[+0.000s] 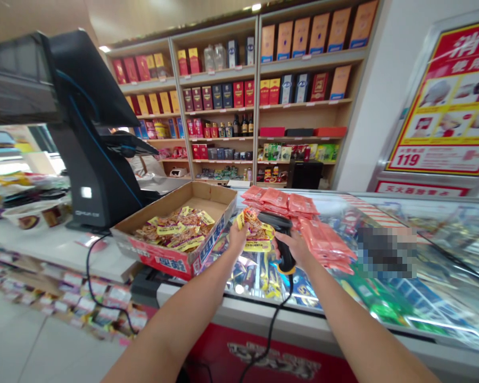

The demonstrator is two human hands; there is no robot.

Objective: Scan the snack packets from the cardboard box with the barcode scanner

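Over the glass-topped freezer (239,290), my left hand (238,238) is closed on the edge of a yellow and brown snack packet (257,231). My right hand (294,246) wraps round the handle of a black barcode scanner (286,261), whose head is right beside the packet. From the scanner's base a black cable hangs over the freezer's front edge. To the left of my hands stands an open cardboard box (195,194) with several similar packets (179,229) inside. Stacks of orange-pink plastic packs (323,239) lie on the glass just beyond and right of the scanner.
A black checkout terminal (91,122) stands on the white counter (64,250) at left. Shelves (219,74) of boxes and bottles line the back wall. Wrapped goods show through the freezer glass, and a red and yellow poster (447,106) hangs at right.
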